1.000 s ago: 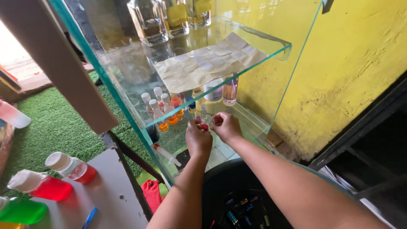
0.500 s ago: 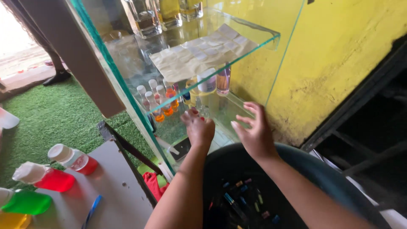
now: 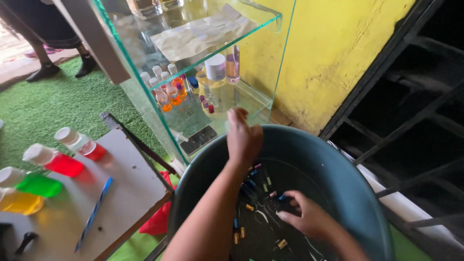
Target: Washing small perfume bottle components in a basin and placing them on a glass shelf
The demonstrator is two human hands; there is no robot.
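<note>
Hands over a tub of small vials

Right hand (image 3: pixel 309 220), low centre, curls around vials (image 3: pixel 263 186) inside the dark tub (image 3: pixel 338 159); left hand (image 3: pixel 243 137) hovers loosely curled, grip unclear.

bright daylight fills the view from the upper left, where the ground beyond the green turf (image 3: pixel 53 104) washes out pale. the glass cabinet (image 3: pixel 193 72) carries soft glare and faint reflections on its panes, and its edges glow green. the yellow wall (image 3: pixel 333 53) is evenly lit. the right side behind the dark metal frame (image 3: pixel 415 121) sinks into deep shadow with little detail. inside the dark tub (image 3: pixel 367 193) light is dim. the left hand (image 3: pixel 244 137) is slightly motion-blurred, the right hand (image 3: pixel 309 217) sharper. straight lines bow slightly toward the edges.
</note>
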